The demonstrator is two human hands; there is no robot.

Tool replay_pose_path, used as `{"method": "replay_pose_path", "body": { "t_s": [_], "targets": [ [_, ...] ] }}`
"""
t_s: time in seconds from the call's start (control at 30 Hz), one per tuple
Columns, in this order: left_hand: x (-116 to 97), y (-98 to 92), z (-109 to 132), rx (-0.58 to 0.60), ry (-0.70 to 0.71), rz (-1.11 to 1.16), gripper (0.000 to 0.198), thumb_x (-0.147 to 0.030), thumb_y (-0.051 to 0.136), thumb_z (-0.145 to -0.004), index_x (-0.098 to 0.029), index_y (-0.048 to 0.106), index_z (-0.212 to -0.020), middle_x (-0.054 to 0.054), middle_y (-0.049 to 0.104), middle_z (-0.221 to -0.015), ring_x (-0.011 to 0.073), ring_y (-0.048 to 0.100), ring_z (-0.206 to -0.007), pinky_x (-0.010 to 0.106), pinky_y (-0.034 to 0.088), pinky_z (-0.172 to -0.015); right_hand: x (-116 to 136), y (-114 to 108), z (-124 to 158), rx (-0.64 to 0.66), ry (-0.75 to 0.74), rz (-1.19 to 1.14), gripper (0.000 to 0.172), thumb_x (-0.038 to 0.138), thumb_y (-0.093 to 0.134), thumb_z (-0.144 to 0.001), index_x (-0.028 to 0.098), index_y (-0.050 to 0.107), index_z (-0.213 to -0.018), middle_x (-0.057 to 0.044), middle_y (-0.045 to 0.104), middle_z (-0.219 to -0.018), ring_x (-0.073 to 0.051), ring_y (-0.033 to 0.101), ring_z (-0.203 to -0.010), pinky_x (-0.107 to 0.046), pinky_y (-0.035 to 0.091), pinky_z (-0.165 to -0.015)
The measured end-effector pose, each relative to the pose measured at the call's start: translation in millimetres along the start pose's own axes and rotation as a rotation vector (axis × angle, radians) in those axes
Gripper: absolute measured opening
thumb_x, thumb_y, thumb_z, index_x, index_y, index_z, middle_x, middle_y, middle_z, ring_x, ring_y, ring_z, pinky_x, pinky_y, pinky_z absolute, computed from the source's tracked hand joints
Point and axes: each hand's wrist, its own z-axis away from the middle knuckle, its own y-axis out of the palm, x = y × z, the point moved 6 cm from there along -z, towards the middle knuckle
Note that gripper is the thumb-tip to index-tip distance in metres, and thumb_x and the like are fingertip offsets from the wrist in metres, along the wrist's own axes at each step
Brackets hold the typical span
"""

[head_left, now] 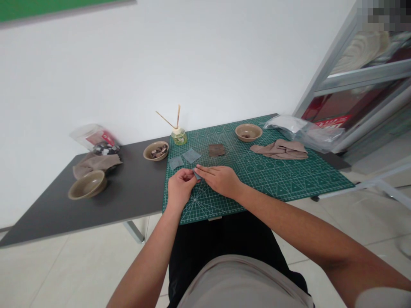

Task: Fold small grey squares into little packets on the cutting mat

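My left hand [182,186] is closed in a pinch over the near left part of the green cutting mat [269,179]. Between its fingertips and those of my right hand [221,179] is a small grey-blue sheet [196,173], which looks like sandpaper. The right fingers lie pressed together along it; anything under them is hidden. Just beyond the hands lie two similar grey squares, a smaller one [176,162] and a larger one [192,155]. A brown square [217,149] rests farther right on the mat.
A bowl of small pieces [156,151] stands left of a reed diffuser [179,136]. Another bowl [248,132] and a brown cloth [281,149] are at the right, beside a plastic bag [302,128]. On the dark table [138,184] sit a tan bowl [87,185] and crumpled cloth [94,162].
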Motion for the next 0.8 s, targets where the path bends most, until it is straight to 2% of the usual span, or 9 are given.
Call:
{"method": "replay_pose_path", "body": {
  "t_s": [0.27, 0.47, 0.67, 0.8],
  "targets": [
    [6.5, 0.1, -1.2, -0.012, -0.064, 0.106, 0.024, -0.034, 0.076, -0.066, -0.017, 0.065, -0.078, 0.001, 0.071, -0.066, 0.017, 0.07, -0.065, 0.027, 0.054, -0.064, -4.7, 1.5, 1.3, -0.012, 0.048, -0.041, 0.041, 0.011, 0.049, -0.094, 0.015, 0.059, -0.133, -0.01, 0.065, -0.13, -0.02, 0.069, -0.108, -0.034, 0.058, -0.087],
    [1.0, -2.2, -0.1, -0.008, 0.005, -0.083, 0.009, -0.023, 0.07, -0.067, -0.018, 0.063, -0.065, -0.004, 0.063, -0.056, 0.0119, 0.062, -0.055, 0.023, 0.05, -0.058, 0.1, 3.6, 2.6, 0.03, -0.026, -0.045, 0.043, 0.011, 0.048, -0.095, 0.016, 0.054, -0.137, -0.011, 0.058, -0.138, -0.021, 0.066, -0.115, -0.037, 0.058, -0.089],
    [4.5, 1.3, 2.1, -0.004, -0.053, 0.155, 0.02, -0.032, 0.075, -0.067, -0.017, 0.065, -0.075, 0.002, 0.073, -0.07, 0.0182, 0.071, -0.069, 0.029, 0.056, -0.069, -7.4, 7.0, 3.4, 0.059, 0.106, -0.021, 0.045, 0.011, 0.046, -0.094, 0.015, 0.053, -0.138, -0.01, 0.06, -0.136, -0.02, 0.07, -0.105, -0.03, 0.06, -0.079],
    [2.0, 0.2, 1.4, -0.008, -0.018, 0.058, 0.013, -0.028, 0.073, -0.067, -0.017, 0.065, -0.072, -0.002, 0.068, -0.063, 0.0145, 0.066, -0.061, 0.026, 0.053, -0.064, -4.4, 8.4, 4.0, 0.088, 0.076, 0.014, 0.045, 0.014, 0.045, -0.096, 0.017, 0.051, -0.14, -0.008, 0.056, -0.14, -0.019, 0.071, -0.102, -0.028, 0.059, -0.074]
  ]
}}
